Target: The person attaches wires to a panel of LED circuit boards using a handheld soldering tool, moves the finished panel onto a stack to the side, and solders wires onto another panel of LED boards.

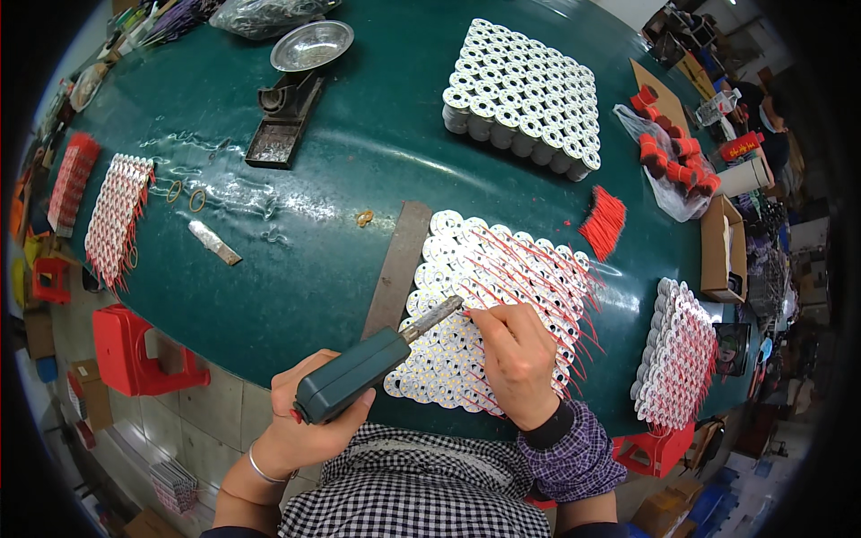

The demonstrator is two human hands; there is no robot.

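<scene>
A green soldering gun (pixel 352 375) is gripped in my left hand (pixel 309 435); its metal tip points up and right. Below the tip lies a block of round white LED boards (pixel 439 345), packed in rows, with small yellow squares on them. Thin red wires (pixel 502 285) stick out from many boards on its right side. My right hand (pixel 520 359) is closed in a pinch over the block, a bit of red wire showing at the fingertips beside the gun's tip. Against the block's left edge rests a flat metal bar (pixel 396 269).
Beyond the block stands a stack of white round parts (pixel 520 90), with a bundle of red wires (pixel 604 222) nearer me. Wired boards stand at the right (pixel 674 359) and left (pixel 118 220). A metal dish (pixel 312 45) and tray (pixel 273 143) sit far left; a red stool (pixel 134 354) is below the table edge.
</scene>
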